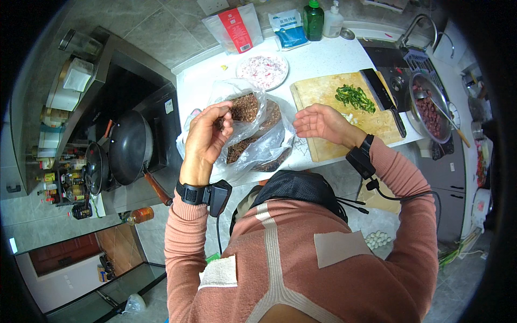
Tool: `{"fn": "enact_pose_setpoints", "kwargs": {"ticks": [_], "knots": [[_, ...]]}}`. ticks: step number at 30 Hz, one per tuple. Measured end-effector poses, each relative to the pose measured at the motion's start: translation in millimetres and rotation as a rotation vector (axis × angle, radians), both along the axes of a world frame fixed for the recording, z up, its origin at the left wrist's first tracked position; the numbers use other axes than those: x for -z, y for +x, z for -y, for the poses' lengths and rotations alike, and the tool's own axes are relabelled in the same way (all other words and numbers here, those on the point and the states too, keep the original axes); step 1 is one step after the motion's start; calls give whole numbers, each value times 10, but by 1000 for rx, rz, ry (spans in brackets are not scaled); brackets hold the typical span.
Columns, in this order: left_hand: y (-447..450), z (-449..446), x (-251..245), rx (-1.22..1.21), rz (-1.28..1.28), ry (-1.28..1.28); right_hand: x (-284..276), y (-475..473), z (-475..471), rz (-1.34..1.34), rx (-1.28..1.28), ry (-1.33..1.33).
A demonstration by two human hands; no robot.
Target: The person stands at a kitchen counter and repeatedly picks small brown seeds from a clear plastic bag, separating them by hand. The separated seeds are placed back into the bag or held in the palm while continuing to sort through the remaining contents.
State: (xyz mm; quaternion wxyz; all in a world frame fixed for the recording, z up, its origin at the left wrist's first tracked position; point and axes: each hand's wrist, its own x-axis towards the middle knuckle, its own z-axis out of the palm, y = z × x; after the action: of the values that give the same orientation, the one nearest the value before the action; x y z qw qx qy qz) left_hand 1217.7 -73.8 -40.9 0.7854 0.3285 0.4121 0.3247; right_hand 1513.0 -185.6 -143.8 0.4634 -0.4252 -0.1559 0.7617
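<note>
My left hand point(210, 131) hovers over the left side of a clear plastic bag point(262, 151), its fingers curled with gaps between them. Brown Sichuan-peppercorn-like spice point(246, 108) fills the bag's open mouth, and some of it shows right by my fingertips; whether I hold any cannot be told. Held palm up, my right hand point(321, 123) is empty, its fingers extended toward the bag. Below that hand lies a wooden cutting board point(319, 89) bearing sliced green peppers point(355, 98), bits of chopped white vegetable point(349, 118) and a black cleaver point(377, 91).
Behind the bag stands a plate of chopped red onion point(262, 72). Pouches point(288, 28) and bottles point(313, 20) line the wall. A wok point(131, 147) sits on the stove at left. Right of the board, a metal bowl point(430, 107) holds dark meat pieces and a ladle.
</note>
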Motion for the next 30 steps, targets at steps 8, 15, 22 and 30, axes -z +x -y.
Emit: {"fn": "enact_pose_setpoints", "kwargs": {"ticks": [8, 15, 22, 30], "knots": [[2, 10, -12, -6, 1, -1, 20, -12, 16, 55, -16, 66], [-3, 14, -4, -11, -1, 1, -1, -37, 44, 93, -7, 136], [-2, 19, -8, -1, 0, 9, 19, -13, 60, 60, -7, 155], [2, 12, -4, -13, -4, 12, 64, 6, 61, 48, 9, 198]]}}
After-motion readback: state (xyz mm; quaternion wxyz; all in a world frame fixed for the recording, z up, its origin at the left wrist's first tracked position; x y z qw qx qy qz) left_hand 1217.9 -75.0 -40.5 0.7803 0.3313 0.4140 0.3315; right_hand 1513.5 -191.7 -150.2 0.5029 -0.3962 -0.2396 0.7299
